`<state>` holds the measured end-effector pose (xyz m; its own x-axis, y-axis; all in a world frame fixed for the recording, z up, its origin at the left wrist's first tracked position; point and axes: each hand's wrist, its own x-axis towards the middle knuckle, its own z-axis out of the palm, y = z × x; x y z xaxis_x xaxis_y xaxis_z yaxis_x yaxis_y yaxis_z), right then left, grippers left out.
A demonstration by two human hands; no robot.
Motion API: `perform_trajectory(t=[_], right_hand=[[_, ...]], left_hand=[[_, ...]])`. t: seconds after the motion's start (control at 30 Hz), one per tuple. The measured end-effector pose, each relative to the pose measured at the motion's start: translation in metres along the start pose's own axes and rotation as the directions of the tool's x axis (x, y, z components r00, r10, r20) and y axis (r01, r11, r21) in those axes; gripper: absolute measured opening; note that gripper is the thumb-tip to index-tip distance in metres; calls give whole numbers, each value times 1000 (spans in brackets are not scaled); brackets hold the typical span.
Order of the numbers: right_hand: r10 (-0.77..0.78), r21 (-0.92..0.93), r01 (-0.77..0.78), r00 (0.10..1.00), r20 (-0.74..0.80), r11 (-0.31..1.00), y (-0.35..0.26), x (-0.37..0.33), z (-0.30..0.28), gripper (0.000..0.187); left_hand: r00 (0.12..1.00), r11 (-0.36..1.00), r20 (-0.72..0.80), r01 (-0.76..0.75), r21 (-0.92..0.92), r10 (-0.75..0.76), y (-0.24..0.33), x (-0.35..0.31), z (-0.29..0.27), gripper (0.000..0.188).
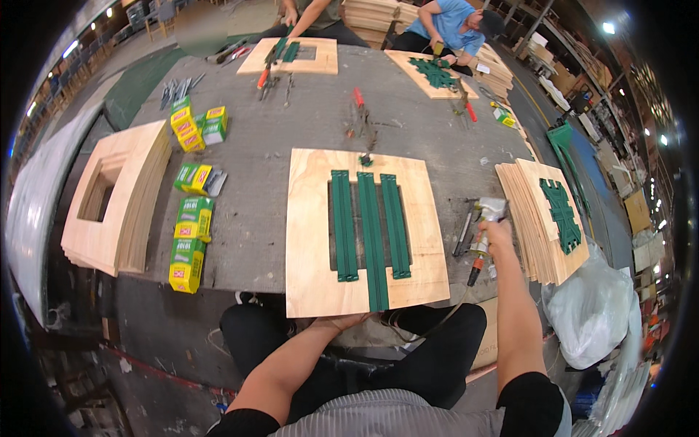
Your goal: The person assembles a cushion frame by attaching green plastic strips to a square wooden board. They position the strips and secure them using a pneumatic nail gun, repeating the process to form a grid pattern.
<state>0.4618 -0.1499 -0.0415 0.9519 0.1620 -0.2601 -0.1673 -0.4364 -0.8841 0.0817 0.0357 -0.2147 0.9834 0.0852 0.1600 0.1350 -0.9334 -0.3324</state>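
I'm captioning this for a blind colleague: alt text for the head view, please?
A seated person's right hand grips a silver handheld tool at a gray worktable; the left hand is at the near edge of a pale plywood panel bearing three long green strips. Two people work opposite.

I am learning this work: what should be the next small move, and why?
Probably bring the air tool, held in the right hand, over the wooden panel: three green straps lie on it, and the left hand is at its near edge.
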Motion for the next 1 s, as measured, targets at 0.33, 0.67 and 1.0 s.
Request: perform_trajectory(t=[0.33, 0.67, 1.0], right_hand=[[51, 156, -98, 958, 283, 983, -49, -202, 49, 28], [22, -56, 12, 825, 565, 998, -10, -274, 111, 28], [58, -91, -8, 827, 559, 996, -7, -277, 118, 31]], left_hand=[[841, -330, 363, -237, 914, 401, -12, -5, -14, 53], [827, -337, 358, -220, 915, 433, -19, -3, -20, 46], [814, -312, 392, -274, 910, 429, -23, -4, -26, 43]])
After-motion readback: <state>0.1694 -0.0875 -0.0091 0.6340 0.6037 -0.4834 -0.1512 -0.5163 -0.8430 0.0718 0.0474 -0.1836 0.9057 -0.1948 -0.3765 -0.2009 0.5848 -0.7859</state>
